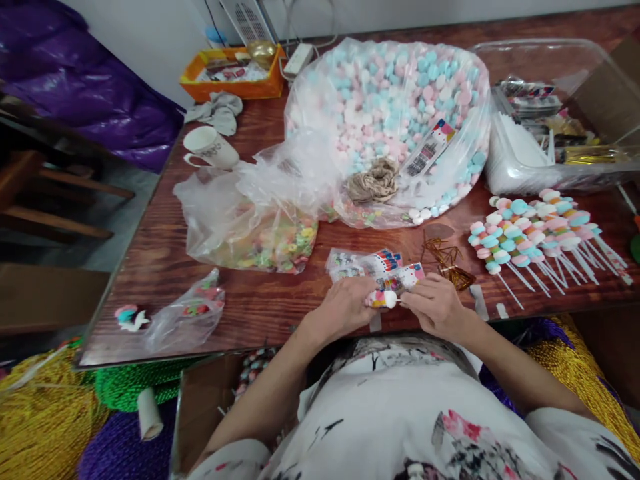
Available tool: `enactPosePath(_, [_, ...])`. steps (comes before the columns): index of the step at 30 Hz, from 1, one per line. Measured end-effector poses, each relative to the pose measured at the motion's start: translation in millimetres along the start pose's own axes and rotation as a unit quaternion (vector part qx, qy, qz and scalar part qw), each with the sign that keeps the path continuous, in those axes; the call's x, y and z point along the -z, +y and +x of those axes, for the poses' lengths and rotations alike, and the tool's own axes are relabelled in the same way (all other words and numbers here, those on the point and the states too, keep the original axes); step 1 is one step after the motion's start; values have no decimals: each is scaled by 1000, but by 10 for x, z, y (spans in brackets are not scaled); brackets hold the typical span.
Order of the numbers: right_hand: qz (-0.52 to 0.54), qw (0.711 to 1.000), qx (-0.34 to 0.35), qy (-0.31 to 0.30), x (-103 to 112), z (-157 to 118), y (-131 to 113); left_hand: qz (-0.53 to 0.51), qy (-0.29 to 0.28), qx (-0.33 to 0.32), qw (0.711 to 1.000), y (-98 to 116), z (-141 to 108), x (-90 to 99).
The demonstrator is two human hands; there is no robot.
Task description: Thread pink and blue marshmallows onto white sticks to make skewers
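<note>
Close to the table's front edge, my left hand (347, 308) is closed around a marshmallow stick (384, 299), whose pink, yellow and white end shows past the fingers. My right hand (436, 305) pinches the white stick end on the other side. Just beyond both hands lie printed clear bags (363, 263), partly covered by my fingers. Gold twist ties (453, 261) are heaped behind my right hand. Farther right rests a pile of finished marshmallow sticks (530, 230) in pink, blue and white, their white sticks pointing toward me.
A large bag of marshmallows (400, 87) fills the back middle. Left of it are a bag of gummy candies (250, 233), a white mug (210, 148) and an orange tray (273, 87). A clear plastic bin (530, 179) stands back right. A small bag (187, 317) lies front left.
</note>
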State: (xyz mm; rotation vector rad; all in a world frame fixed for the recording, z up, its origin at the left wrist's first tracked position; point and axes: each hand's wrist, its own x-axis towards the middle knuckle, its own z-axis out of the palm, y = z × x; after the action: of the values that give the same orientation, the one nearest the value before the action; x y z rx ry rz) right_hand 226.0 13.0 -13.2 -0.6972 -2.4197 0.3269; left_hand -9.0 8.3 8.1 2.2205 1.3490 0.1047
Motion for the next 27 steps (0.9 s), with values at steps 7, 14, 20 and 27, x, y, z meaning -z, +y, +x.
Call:
enactPosePath(7, [-58,997,51,0,5,-37,31,-125,-6,38,991,-73,-12,-82])
enactPosePath(14, [-64,994,89,15,-29,8,-10,-118,-7,33,992,-8,-7,-89])
enactPosePath(20, [-32,999,29,30,-119,53,-138,-32,0,21,999,167,61,-135])
enactPosePath(27, [36,998,-54,11,-154,43,-129,22,22,-4,1000,154,65,-155])
